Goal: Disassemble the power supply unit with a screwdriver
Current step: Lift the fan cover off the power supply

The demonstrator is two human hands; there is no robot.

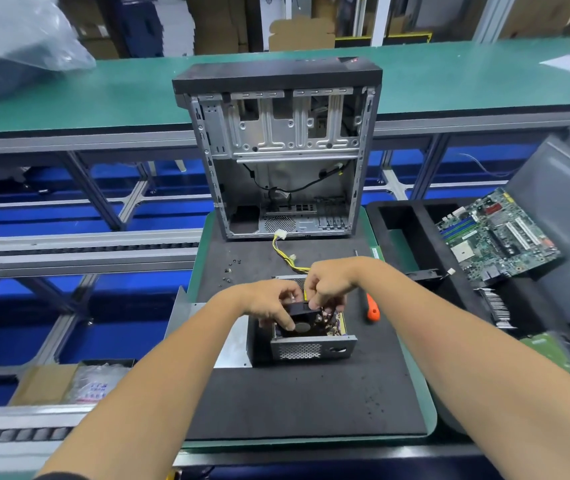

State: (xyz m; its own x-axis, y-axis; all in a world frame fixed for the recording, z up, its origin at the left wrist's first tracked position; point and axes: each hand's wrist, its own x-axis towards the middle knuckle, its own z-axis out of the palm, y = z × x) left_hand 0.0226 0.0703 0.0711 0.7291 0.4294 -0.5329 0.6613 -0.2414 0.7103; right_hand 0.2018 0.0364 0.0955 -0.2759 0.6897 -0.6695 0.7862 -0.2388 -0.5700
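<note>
Gripping the black cooling fan (299, 318) from both sides, the left hand (269, 304) and the right hand (328, 285) have their fingers curled round its frame, apparently to work it up and out of the open power supply unit (311, 344). That unit sits on the dark foam mat (311, 403) in the middle of the counter, its perforated end wall facing the person and its lid already off; the sheet-metal cover (231, 344) lies flat just beside it on the left, probably parked there to keep the inside reachable. Its yellow and black cable bundle (285, 254) trails away toward the empty computer case (280, 150), which stands upright at the far end of the mat. An orange-handled screwdriver (372, 308) lies just right of the unit, set down within easy reach because both hands are needed on the fan. Small loose screws (230, 270) are gathered on the mat to the left, out of the working area. A motherboard (498, 237) rests in the tray on the right.
</note>
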